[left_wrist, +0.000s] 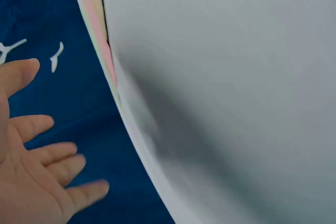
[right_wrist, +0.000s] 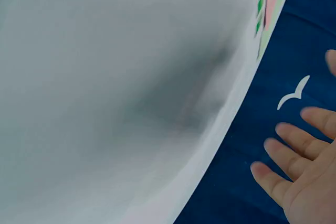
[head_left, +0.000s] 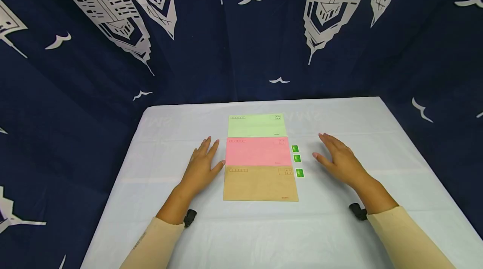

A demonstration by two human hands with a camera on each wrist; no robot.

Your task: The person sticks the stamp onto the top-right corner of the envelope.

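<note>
Either side of the envelopes (head_left: pixel 258 151), our left hand (head_left: pixel 201 166) and right hand (head_left: pixel 343 162) spread, empty; we judge stamps (head_left: pixel 297 158) best pinched lightly by edges.

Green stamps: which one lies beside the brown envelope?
The near stamp, at the wearer's end of the row, just right of the brown envelope; the middle stamp and far stamp lie beside the pink envelope.

Three envelopes (head_left: pixel 258 151) lie in a column on the table (head_left: pixel 264 235), three stamps (head_left: pixel 297 158) just to their right.
</note>
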